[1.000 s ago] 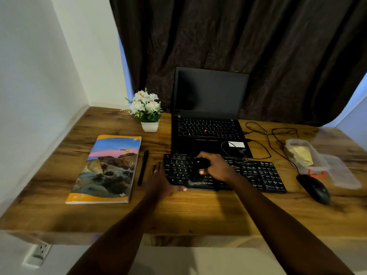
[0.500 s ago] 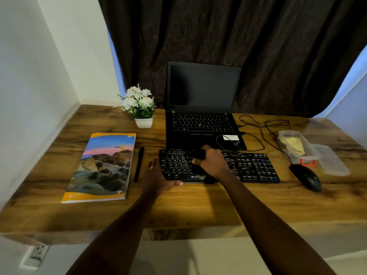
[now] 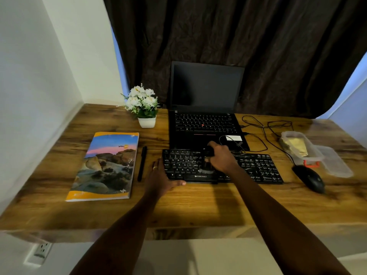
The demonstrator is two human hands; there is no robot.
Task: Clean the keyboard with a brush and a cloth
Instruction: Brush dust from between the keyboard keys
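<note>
Right hand (image 3: 221, 158) has slid up-frame, fingers clamped on brush (image 3: 207, 155); keyboard (image 3: 258, 169) runs left-right; left hand (image 3: 160, 178), fingers spread, braces its left end.

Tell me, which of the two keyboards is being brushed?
The separate black keyboard nearest the desk edge, under both hands; the laptop keyboard behind sits untouched.

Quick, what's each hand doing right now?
Left hand: open, resting flat against the keyboard's left corner.
Right hand: closed around a dark brush over the keys.
</note>
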